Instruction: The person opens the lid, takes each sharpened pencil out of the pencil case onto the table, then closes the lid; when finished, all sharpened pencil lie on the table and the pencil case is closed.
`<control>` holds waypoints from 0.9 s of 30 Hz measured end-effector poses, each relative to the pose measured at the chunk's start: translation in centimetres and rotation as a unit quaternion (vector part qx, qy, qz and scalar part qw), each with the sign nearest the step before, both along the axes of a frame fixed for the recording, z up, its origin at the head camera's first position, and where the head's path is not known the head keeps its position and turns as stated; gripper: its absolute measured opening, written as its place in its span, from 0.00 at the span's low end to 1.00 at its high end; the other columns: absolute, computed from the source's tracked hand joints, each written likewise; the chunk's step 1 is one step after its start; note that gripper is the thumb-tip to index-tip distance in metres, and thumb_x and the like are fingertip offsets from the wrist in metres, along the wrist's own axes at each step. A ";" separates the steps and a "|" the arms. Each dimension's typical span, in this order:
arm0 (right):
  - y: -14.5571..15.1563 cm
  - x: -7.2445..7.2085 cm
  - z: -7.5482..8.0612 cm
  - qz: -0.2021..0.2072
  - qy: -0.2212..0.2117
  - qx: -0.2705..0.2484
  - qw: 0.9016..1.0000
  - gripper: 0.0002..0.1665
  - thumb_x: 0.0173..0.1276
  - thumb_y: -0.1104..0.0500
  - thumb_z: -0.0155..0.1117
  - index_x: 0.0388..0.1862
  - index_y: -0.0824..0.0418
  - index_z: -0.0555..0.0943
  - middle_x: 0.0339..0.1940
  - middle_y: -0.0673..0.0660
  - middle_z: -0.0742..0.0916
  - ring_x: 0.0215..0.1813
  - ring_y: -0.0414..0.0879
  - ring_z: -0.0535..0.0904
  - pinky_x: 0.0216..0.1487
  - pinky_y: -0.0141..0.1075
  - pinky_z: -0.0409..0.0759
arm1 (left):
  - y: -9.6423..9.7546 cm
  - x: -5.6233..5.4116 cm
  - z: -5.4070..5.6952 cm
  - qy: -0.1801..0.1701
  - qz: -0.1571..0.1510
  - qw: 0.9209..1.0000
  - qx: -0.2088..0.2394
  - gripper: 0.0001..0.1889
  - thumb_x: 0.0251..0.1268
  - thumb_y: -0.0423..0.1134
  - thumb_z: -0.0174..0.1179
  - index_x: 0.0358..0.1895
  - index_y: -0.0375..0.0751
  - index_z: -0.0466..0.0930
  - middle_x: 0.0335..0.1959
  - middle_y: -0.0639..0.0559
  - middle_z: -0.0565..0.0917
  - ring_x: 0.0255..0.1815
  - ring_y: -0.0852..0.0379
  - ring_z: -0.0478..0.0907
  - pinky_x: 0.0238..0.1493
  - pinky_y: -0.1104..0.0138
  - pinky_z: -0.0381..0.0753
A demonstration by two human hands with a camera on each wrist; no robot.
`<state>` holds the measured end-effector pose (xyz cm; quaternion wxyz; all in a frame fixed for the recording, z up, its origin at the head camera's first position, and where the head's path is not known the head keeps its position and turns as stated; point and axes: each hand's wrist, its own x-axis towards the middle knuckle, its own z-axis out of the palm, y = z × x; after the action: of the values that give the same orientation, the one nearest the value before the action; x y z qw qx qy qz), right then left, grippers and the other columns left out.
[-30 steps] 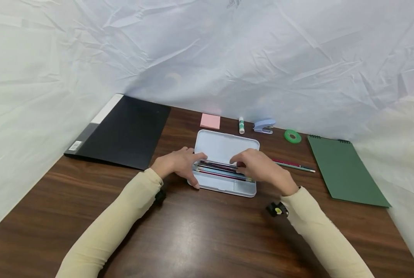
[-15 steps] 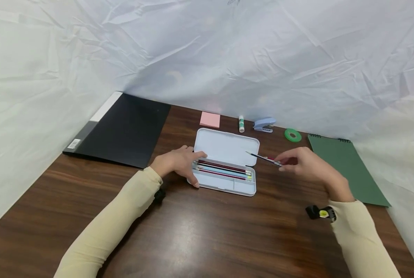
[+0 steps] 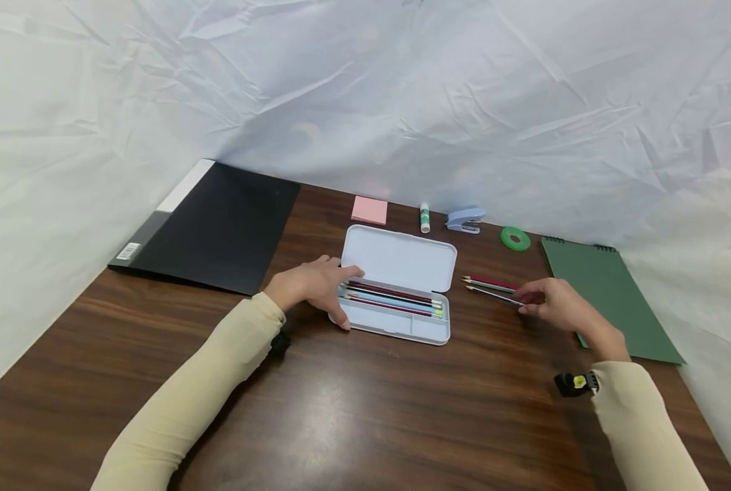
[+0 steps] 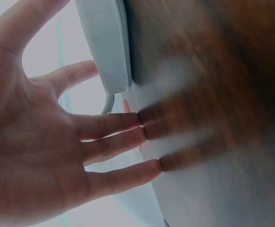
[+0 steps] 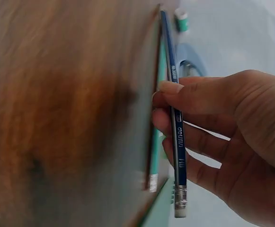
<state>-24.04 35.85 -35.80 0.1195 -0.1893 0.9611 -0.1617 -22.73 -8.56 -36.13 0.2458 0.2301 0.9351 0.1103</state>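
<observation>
My right hand [image 3: 552,303] pinches a dark blue pencil [image 5: 179,142] between thumb and fingers, close over the table at the right. Its eraser end points back toward the wrist. Right beside it lie a red pencil [image 3: 493,281] and a green pencil [image 5: 155,156]. My left hand [image 3: 313,286] rests at the left end of an open white pencil case [image 3: 402,259], thumb and index finger spread along it. The other fingers are straight, tips on the table in the left wrist view. Several pencils [image 3: 396,300] lie side by side in the case.
A black folder [image 3: 224,228] lies at the left. Along the back are pink sticky notes [image 3: 369,210], a glue stick [image 3: 425,218], a blue stapler [image 3: 464,219] and a green tape roll [image 3: 515,238]. A green spiral notebook [image 3: 611,300] lies far right.
My right hand has taken the dark blue pencil out of the case, carried it right and lowered it beside the red and green pencils. The left hand has stayed at the case.
</observation>
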 end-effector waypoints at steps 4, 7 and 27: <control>0.1 -0.4 -0.9 -0.010 0.011 -0.002 1.000 0.14 0.65 0.67 0.68 0.48 0.71 0.85 0.37 0.59 0.89 0.39 0.51 0.85 0.36 0.40 0.81 | -0.1 -0.1 0.0 -0.001 0.002 1.000 0.001 0.53 0.49 0.61 0.75 0.79 0.58 0.56 0.78 0.40 0.60 0.78 0.42 0.55 0.69 0.45 0.67; 0.1 -0.6 -1.3 -0.014 0.022 0.000 1.000 0.14 0.64 0.67 0.69 0.48 0.71 0.84 0.37 0.60 0.89 0.39 0.52 0.85 0.37 0.43 0.82 | -0.1 -0.1 0.0 -0.001 0.002 1.000 0.001 0.53 0.49 0.61 0.75 0.79 0.58 0.56 0.77 0.40 0.60 0.77 0.42 0.56 0.69 0.45 0.68; -0.3 -1.0 -1.8 -0.012 0.100 0.054 0.993 0.13 0.61 0.73 0.65 0.46 0.70 0.84 0.35 0.62 0.88 0.39 0.58 0.85 0.40 0.54 0.81 | 0.0 0.2 0.2 0.004 0.000 1.000 -0.003 0.53 0.49 0.61 0.75 0.79 0.58 0.56 0.76 0.40 0.61 0.77 0.42 0.57 0.68 0.45 0.69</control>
<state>-25.03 35.59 -37.61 0.0312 -0.1858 0.9779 -0.0912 -22.51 -8.60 -35.98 0.2424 0.2295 0.9366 0.1061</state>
